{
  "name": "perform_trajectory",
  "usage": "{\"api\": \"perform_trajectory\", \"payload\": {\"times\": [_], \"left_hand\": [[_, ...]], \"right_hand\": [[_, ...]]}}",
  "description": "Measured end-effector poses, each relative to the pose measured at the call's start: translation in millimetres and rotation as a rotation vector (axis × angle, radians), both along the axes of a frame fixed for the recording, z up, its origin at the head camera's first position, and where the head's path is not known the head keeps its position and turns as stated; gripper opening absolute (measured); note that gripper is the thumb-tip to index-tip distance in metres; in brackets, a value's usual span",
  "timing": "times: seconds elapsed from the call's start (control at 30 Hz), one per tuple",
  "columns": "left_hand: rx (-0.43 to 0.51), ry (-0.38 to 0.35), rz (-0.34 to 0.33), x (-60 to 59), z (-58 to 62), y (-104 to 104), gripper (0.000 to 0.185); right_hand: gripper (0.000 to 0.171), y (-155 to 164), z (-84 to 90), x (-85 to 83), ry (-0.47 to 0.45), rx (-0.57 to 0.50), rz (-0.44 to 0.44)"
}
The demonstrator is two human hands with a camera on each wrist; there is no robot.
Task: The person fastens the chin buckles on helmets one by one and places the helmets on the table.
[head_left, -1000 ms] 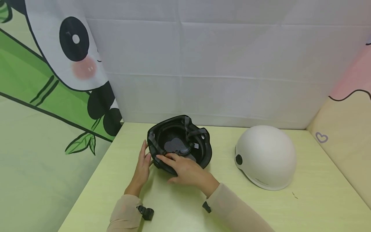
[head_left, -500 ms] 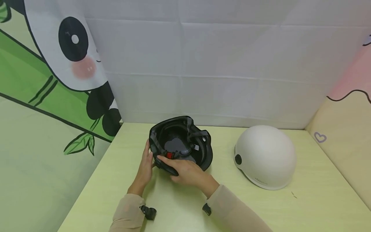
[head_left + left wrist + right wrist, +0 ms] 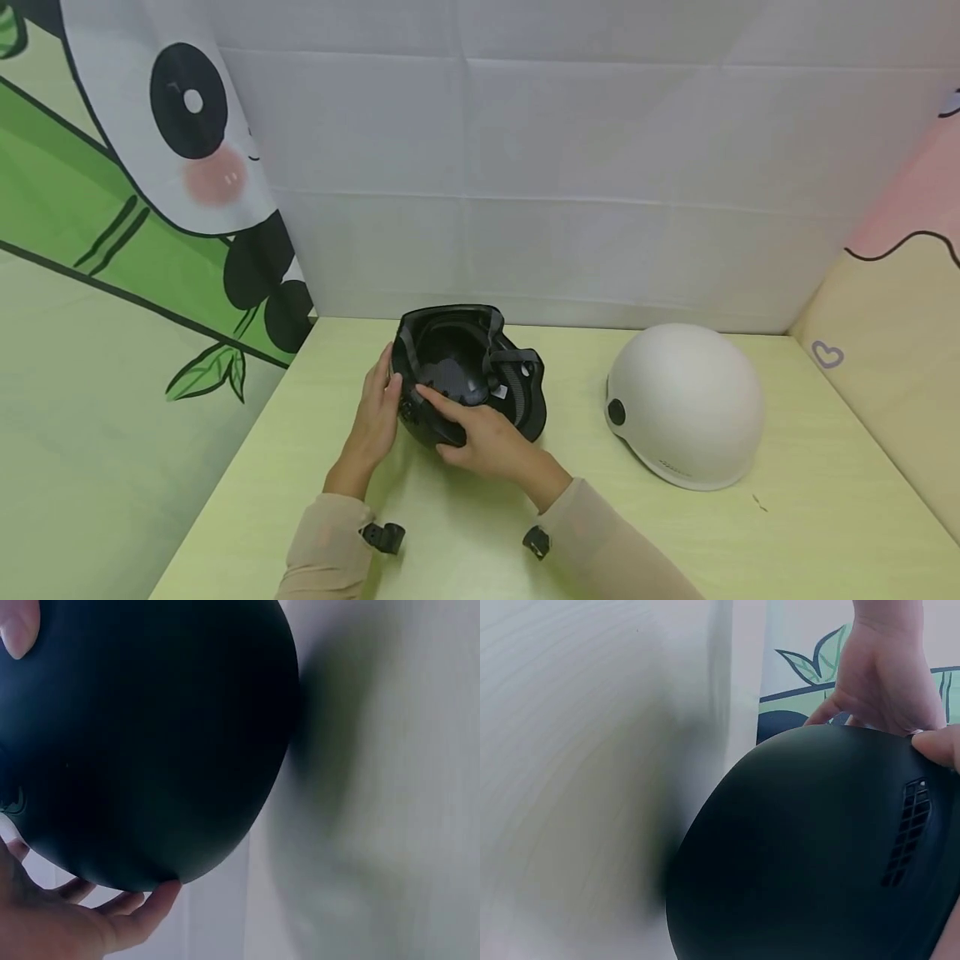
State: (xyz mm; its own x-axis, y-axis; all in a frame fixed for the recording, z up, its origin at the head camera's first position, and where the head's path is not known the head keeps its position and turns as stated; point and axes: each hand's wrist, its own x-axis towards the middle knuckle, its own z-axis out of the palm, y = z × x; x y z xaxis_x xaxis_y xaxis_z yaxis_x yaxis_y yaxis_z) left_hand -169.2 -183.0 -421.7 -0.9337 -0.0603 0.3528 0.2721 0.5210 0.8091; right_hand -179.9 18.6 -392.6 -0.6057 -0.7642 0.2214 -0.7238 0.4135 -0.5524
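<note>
No legible text anywhere

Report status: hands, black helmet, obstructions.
Left hand flat against black helmet, steadying its side. Right hand grips near rim, fingers over the edge. Helmet upside down, tilted, on table. White helmet stands apart, nothing blocking.
</note>
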Motion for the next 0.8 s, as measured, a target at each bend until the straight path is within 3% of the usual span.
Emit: {"api": "perform_trajectory", "payload": {"times": [0.23,0.53,0.8], "left_hand": [[-0.038,-0.001,0.009,-1.7,10.5,2.6,0.050],[-0.113,-0.057,0.037,-2.6,26.7,7.0,0.051],[-0.180,-0.106,0.054,-1.2,40.7,11.5,0.053]], "right_hand": [[0.080,1.6,2.6,0.1,-0.009,-0.069,0.004],[0.080,4.0,2.6,0.5,-0.114,-0.156,-0.021],[0.080,6.1,3.1,0.8,-0.138,-0.229,-0.014]]}}
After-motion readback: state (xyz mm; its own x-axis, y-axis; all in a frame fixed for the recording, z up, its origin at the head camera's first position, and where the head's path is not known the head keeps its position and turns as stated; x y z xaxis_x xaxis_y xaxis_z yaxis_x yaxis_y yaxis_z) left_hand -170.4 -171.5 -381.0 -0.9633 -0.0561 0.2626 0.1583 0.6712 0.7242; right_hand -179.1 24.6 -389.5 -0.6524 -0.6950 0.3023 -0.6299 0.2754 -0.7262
